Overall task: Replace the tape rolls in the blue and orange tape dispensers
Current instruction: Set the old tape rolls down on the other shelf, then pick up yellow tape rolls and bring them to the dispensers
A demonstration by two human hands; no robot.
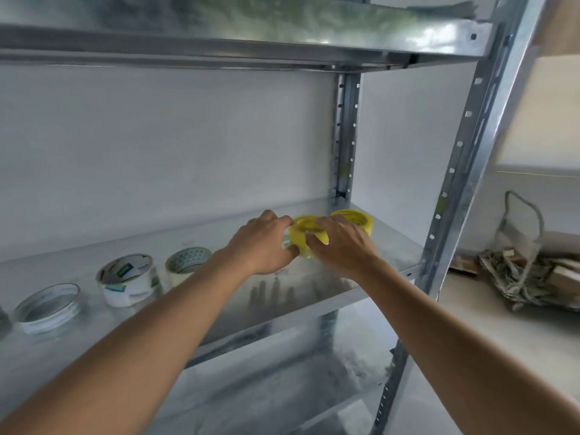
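Up on the metal shelf (329, 287) we reach with both arms stretched forward. Our left hand (263, 243) and right hand (342, 246) curl around a yellow tape roll (306, 235) between them, gripping its sides. A second yellow roll (353, 218) sits just behind. The print on the white-labelled roll (128, 281) is too blurred to read.
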